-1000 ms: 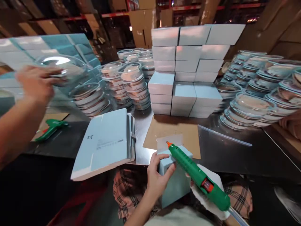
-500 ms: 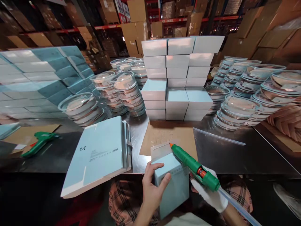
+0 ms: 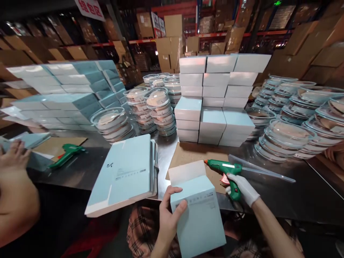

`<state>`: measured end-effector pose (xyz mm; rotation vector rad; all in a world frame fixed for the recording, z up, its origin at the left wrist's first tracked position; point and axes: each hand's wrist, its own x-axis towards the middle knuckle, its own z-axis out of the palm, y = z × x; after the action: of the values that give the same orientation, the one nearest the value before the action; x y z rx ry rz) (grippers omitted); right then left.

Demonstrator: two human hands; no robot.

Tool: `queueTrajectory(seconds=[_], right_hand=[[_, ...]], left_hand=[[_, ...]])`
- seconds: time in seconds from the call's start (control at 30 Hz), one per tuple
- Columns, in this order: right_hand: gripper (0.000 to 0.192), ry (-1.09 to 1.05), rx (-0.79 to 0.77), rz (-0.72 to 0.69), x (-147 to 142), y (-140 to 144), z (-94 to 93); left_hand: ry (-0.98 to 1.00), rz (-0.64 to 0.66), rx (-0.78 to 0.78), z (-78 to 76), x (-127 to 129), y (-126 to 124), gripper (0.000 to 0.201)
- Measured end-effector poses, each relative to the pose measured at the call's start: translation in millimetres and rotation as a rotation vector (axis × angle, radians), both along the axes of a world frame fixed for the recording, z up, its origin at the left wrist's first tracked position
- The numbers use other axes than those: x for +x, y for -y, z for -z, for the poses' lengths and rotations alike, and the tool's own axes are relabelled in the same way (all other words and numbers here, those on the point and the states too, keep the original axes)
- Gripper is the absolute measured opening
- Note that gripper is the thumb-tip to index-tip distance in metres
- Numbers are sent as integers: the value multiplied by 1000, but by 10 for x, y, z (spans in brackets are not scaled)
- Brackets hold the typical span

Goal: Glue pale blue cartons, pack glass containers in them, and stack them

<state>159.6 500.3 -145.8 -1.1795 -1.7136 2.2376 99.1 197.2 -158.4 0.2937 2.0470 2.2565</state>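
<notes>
My left hand [image 3: 172,211] grips a light blue box [image 3: 200,218] at its upper left edge, thumb on the near face. The box is tilted over the table's front edge, and its pale end flap [image 3: 186,172] stands open on the far side. My right hand [image 3: 243,188], in a white glove, is wrapped around the handle of a green glue gun [image 3: 224,166]. Its orange nozzle points left and lies right at the flap's upper right corner. A clear glue stick sticks out of the gun's back. Beneath lies a brown cardboard sheet [image 3: 185,154].
Flat blue cartons [image 3: 126,172] lie stacked on the left. Behind stand piled blue-white boxes [image 3: 215,125] and stacks of clear round containers [image 3: 158,111], [image 3: 285,139]. Another person's hand [image 3: 14,157] is at far left, near a second green glue gun [image 3: 68,154].
The glue gun has turned from slanting down to nearly level, its nozzle now at the flap's corner. The flap stands more upright. Another person's arm has come into view at left.
</notes>
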Motion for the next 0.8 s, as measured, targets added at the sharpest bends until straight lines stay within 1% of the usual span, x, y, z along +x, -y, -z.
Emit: queueTrajectory(seconds=[0.03,0.07,0.13,0.17,0.2,0.23,0.27,0.3,0.33,0.37,0.4,0.47,0.57,0.6,0.63,0.67,0.73,0.8], right_hand=[[27,29,55,12,35,-24,-52],[27,54,152,38,83,-20,-122],[21,34,404,77,163,81,-295],[27,-13,511,52,171,169,-383],[39,-79,556,-25,152,267,-459],[50,-140,519,-155,111,361,-514],[59,-190,415,-301,58,441,-544],[64,-220,295,-421,5,500,-549],[66,-229,195,-501,-38,537,-531],[68,-231,140,-534,-64,553,-495],[68,-240,130,-531,-71,552,-448],[73,-341,206,-534,-38,518,-342],[89,-625,369,-647,54,454,-225],[90,-685,426,-686,77,444,-205],[87,-710,488,-708,92,440,-191],[81,-703,546,-716,98,441,-183],[65,-686,626,-731,92,452,-172],[48,-706,634,-752,76,456,-162]], left_hand=[[3,-26,1,16,-11,22,48],[1,-39,-3,33,-20,39,48],[-27,-31,-23,56,-28,45,49],[-53,-6,-35,57,-27,31,50],[-82,30,-43,51,-22,7,50],[-103,75,-42,40,-14,-25,50],[-112,121,-36,27,-3,-60,50],[-109,160,-26,14,9,-94,49],[-100,190,-21,5,19,-124,49],[-86,204,-21,3,26,-149,48],[-62,202,-16,9,28,-170,48],[3,181,58,41,14,-205,47],[74,191,279,113,-33,-255,55],[72,193,324,133,-49,-269,59],[57,192,332,150,-65,-280,61],[35,187,309,160,-79,-286,59],[-17,184,223,162,-105,-285,45],[-65,199,137,143,-124,-279,34]])
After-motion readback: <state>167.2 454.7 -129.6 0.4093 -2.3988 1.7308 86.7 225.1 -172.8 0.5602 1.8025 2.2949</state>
